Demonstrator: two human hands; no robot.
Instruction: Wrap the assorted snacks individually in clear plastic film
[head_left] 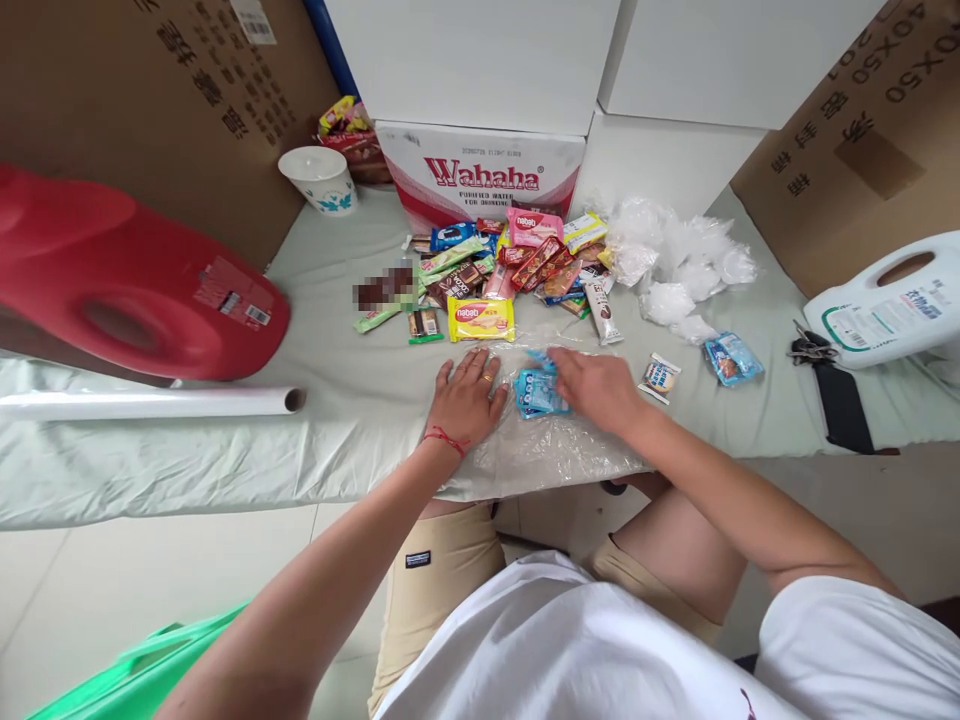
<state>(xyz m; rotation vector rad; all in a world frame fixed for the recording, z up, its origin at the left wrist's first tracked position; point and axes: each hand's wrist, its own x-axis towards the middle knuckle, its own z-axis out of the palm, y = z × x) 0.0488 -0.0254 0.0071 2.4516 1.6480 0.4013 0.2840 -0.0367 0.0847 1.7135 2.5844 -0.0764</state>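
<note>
My left hand [469, 395] lies flat with its fingers spread on a sheet of clear plastic film [517, 455] at the table's front edge. A few blue snack packets [538, 392] rest on the film between my two hands. My right hand [598, 388] comes in from the right with its fingers curled onto the packets' right end. Some blue wrapper pokes out past its fingertips. Just behind my left hand is a yellow nabati wafer packet [481, 320]. To the right of my right hand sit a small white-and-blue packet [660, 377] and another blue packet [733, 358].
A pile of wrapped snacks [536, 262] and crumpled clear plastic bundles [675, 260] lie before the Wahaha carton [480, 175]. Left are a red jug [127, 270], a film roll [150, 402] and a paper cup [322, 180]; right, a white jug [892, 300] and a phone [844, 405].
</note>
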